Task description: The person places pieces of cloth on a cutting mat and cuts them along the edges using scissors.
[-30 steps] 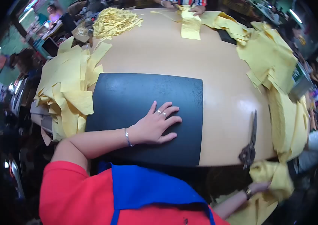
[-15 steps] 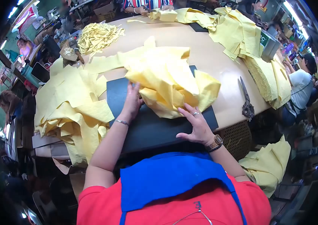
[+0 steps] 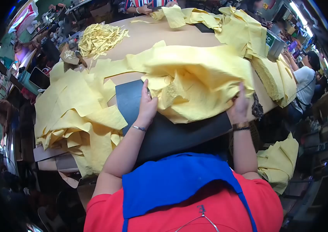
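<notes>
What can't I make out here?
All in the head view:
Scissors: blades hidden by the yellow sheet.
Black board: far right corner covered by the same sheet.
Striped-shirted person opposite: head cut off by the top edge.
Dark mark on the red shirt: too small to read.

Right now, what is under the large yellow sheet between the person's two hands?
Under the yellow sheet, a black mat shows at the near edge and left. Scissor handles show past the sheet's right edge; the blades, and whatever lies beneath the sheet's middle, are hidden.
</notes>
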`<control>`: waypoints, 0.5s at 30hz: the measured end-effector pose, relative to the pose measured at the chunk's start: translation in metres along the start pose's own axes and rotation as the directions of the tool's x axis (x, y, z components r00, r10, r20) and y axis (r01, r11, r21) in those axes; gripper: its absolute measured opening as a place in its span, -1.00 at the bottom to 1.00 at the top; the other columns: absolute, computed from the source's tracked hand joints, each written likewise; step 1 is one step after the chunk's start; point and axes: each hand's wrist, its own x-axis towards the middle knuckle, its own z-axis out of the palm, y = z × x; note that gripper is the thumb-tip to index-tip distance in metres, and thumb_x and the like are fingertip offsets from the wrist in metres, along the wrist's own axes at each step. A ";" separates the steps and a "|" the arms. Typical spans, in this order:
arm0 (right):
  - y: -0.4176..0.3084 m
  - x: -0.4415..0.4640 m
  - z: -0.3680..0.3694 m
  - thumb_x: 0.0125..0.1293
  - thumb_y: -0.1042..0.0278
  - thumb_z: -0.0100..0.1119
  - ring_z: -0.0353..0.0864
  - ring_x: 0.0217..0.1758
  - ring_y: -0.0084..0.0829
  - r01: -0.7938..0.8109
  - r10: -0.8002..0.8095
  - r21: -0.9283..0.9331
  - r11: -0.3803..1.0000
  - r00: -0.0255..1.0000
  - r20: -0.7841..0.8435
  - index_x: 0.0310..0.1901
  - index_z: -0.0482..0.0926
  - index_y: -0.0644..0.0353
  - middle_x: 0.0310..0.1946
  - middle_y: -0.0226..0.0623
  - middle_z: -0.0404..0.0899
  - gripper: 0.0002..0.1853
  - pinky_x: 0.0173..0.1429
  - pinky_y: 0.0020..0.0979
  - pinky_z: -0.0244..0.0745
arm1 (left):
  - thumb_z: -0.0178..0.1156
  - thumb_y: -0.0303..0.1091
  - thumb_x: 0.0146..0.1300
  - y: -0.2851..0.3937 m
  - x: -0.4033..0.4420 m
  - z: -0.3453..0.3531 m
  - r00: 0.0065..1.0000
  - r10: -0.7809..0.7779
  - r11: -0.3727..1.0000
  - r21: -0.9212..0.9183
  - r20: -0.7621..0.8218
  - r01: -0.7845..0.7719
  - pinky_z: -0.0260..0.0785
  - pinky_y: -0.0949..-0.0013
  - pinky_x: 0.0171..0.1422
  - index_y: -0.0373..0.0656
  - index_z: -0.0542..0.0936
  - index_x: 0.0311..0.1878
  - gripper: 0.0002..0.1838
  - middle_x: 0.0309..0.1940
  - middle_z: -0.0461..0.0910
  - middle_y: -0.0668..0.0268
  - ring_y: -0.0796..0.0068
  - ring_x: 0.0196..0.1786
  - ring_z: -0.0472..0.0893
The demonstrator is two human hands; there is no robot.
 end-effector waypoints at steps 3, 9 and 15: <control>-0.006 0.023 -0.028 0.31 -0.11 0.19 0.55 -0.18 -0.58 -0.015 0.041 0.194 0.981 0.990 -0.132 0.00 0.49 0.05 -0.21 -0.47 0.57 -0.57 -0.15 -0.42 0.46 | -0.13 -0.69 0.23 -0.007 0.004 -0.004 0.999 0.047 0.998 0.043 -0.013 -0.047 0.22 0.39 0.40 -0.21 0.03 0.49 -0.29 0.32 0.32 0.08 0.38 0.32 0.37; 0.001 0.015 -0.057 0.29 -0.22 0.14 0.38 0.21 -0.31 -0.094 0.152 0.302 0.949 0.973 -0.176 0.26 0.30 0.09 0.10 -0.25 0.41 -0.32 0.22 -0.10 0.34 | -0.02 -0.44 0.36 0.005 -0.007 0.007 0.988 0.128 0.983 0.143 -0.081 -0.115 0.10 0.30 0.46 -0.22 0.15 0.45 -0.41 0.36 0.24 0.05 0.29 0.40 0.25; 0.026 -0.023 -0.016 0.28 0.07 0.27 0.04 0.52 -0.16 0.632 -0.688 -0.585 0.509 0.707 0.165 0.42 0.11 0.22 0.45 -0.11 0.07 -0.20 0.52 -0.12 -0.05 | 0.24 0.01 0.23 0.032 -0.025 0.011 0.828 0.512 0.457 0.743 0.229 -0.489 -0.17 -0.12 0.51 -0.14 0.36 0.33 -0.32 0.34 0.26 0.02 0.00 0.49 0.10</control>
